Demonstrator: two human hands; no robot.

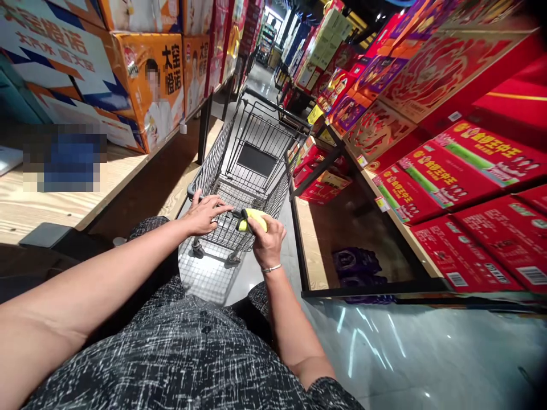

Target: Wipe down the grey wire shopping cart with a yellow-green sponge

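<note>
A dark wire shopping cart [256, 159] stands right in front of me, its handle toward my body. My left hand [204, 215] lies over the left part of the handle with its fingers stretched out, pointing right. My right hand [269, 239] is closed, with thumb and fingers on a yellow-and-black piece [255, 220] at the right part of the handle. I cannot tell whether this piece is fixed to the handle or loose. My right palm and fingers hide part of it.
On the left, orange and white cartons [158, 91] sit on a wooden shelf [123, 176]. Red gift boxes [431, 176] are stacked on the right shelf, purple packs [356, 265] below. A narrow tiled aisle [262, 77] runs ahead between tall stacks.
</note>
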